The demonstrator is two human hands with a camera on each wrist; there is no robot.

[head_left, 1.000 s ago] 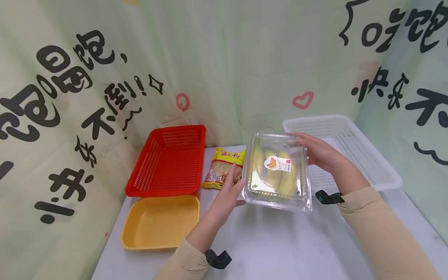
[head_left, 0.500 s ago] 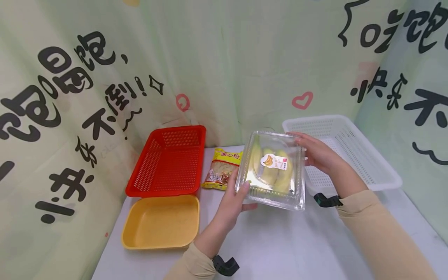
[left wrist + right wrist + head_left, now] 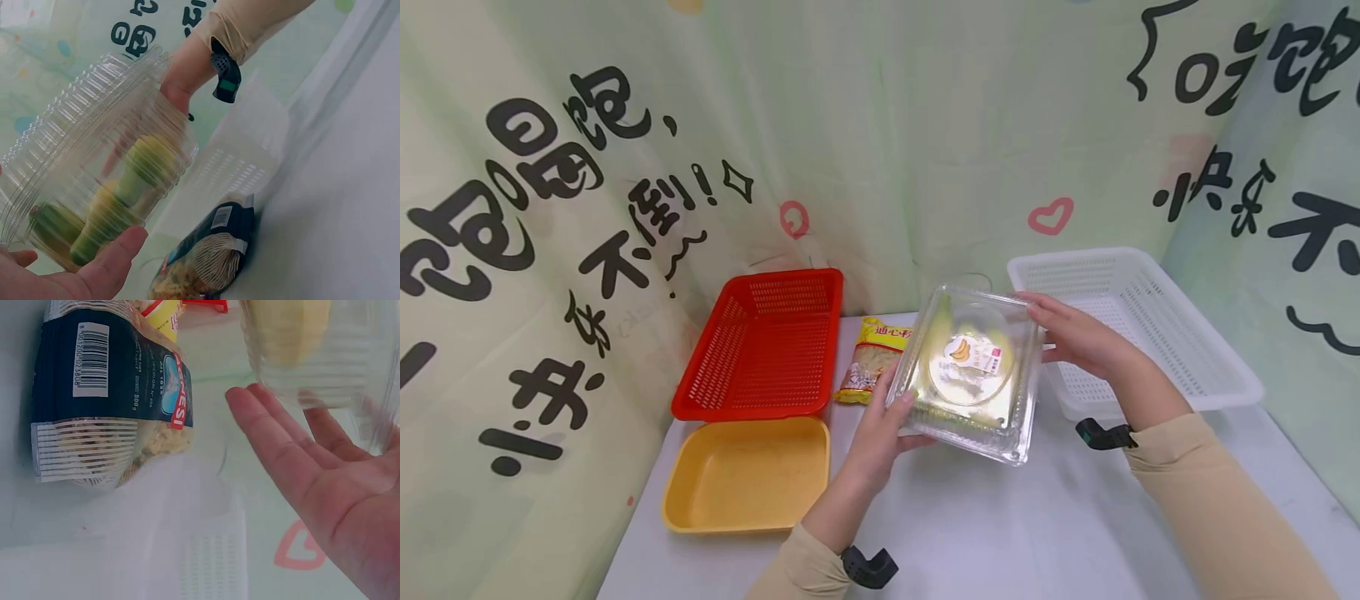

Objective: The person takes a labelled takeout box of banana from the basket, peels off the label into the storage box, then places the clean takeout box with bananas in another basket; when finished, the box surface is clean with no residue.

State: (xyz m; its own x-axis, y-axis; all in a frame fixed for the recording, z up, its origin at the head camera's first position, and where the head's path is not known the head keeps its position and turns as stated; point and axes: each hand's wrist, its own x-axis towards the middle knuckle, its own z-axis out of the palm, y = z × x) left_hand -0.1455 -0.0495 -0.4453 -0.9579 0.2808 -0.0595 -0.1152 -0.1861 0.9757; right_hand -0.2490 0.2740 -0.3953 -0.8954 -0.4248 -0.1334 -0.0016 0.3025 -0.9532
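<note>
Clear banana box (image 3: pixel 966 372) held off the table between both hands: left hand (image 3: pixel 880 429) pinches near-left corner, right hand (image 3: pixel 1075 337) flat-fingered, probably just bracing far edge. Keep it level, squeeze lightly.

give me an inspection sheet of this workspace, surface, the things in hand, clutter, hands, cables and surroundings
Surface: white table, bare at the near middle.
Things in hand: clear box of bananas, lid closed, held above the table, tilted.
Clutter: red basket, yellow tray, white basket, pasta bag lying flat between the red basket and the box.
Hands: left hand grips the box's near left corner; right hand supports its far right side with straight fingers.
Cables: nothing seen.
Surroundings: pale green cloth with black writing and pink hearts.
</note>
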